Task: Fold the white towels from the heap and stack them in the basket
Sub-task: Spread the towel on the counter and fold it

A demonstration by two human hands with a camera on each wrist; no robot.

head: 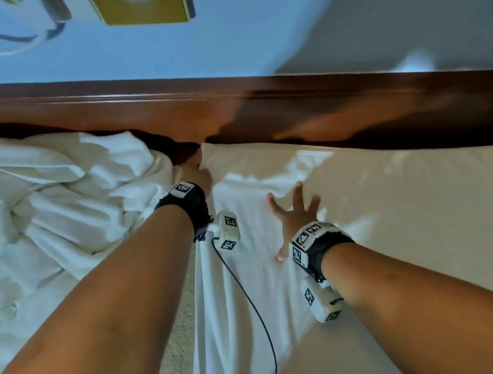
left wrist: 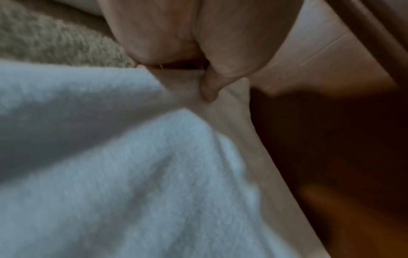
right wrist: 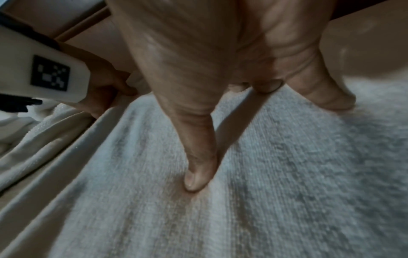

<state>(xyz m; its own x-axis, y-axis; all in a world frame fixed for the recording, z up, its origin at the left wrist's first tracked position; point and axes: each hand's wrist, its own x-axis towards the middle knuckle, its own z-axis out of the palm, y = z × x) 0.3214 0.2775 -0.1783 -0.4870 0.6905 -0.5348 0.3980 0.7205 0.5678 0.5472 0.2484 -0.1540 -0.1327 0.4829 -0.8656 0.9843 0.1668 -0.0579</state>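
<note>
Two bare forearms fill the bottom of the head view, each wrist strapped with a black band carrying white marker blocks. The right hand (head: pixel 293 215) lies palm down, fingers spread, on a white towel (head: pixel 250 279) laid out lengthwise on a beige mattress (head: pixel 413 213). The left hand (head: pixel 194 174) reaches to the towel's far left corner, next to the dark wooden headboard (head: pixel 229 108). A heap of rumpled white towels (head: pixel 47 195) lies just left of the left arm.

From the left wrist, the fingers (left wrist: pixel 209 87) curl down and pinch the towel's hemmed corner (left wrist: pixel 220 108); dark wood shows to the right.

From the right wrist, straight, splayed fingers (right wrist: pixel 196 157) press the terry cloth (right wrist: pixel 287 192) flat, the fingertips touching it. The left hand (right wrist: pixel 106 90) grips the towel's edge beyond. No view shows the basket.
</note>
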